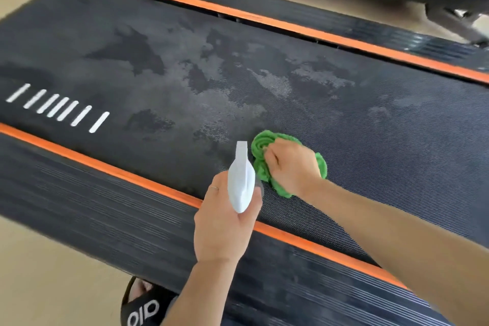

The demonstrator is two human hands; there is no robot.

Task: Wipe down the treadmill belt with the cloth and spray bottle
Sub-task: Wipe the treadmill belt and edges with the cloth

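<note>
The black treadmill belt (370, 124) runs across the view, with pale wet and dusty patches around its middle. My right hand (292, 167) grips a bunched green cloth (260, 145) and presses it on the belt near the front orange strip. Just left of it, my left hand (225, 217) holds a white spray bottle (240, 180), nozzle pointing away from me over the belt. Most of the bottle's body is hidden under my hand.
Orange strips (111, 164) border the belt on both sides, with ribbed black side rails (79, 201) outside them. White stripe marks (58, 107) sit on the belt at left. My foot in a black slipper (143, 304) stands on the beige floor (39, 286).
</note>
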